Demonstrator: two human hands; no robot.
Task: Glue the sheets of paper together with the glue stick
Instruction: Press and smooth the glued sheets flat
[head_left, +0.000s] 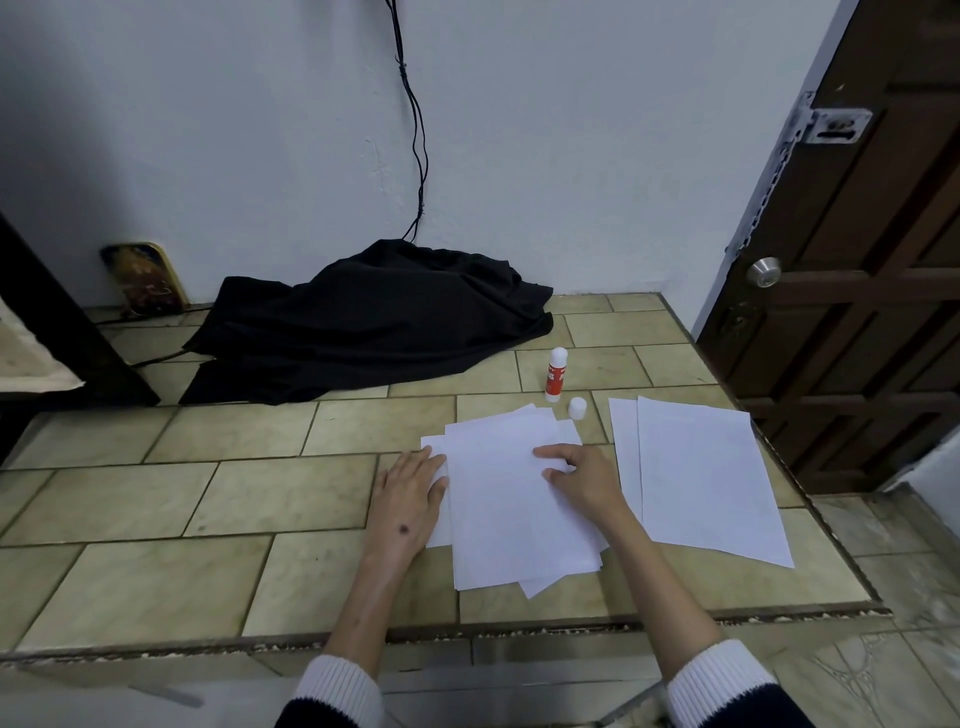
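A loose, fanned stack of white paper sheets (511, 499) lies on the beige tiled countertop (208, 499) near its front edge, with a second pair of white sheets (701, 478) lying just to its right. Beyond the stack, the red-and-white glue stick (556, 375) stands upright, its small white cap (577, 408) beside it. The left hand (408, 499) lies flat with straight fingers on the stack's left edge, while the right hand (579, 475) presses the top sheet with fingers partly curled, gripping nothing.

dim, cool, even light with soft shadows; wide-angle bending at the edges, slight softness throughout.
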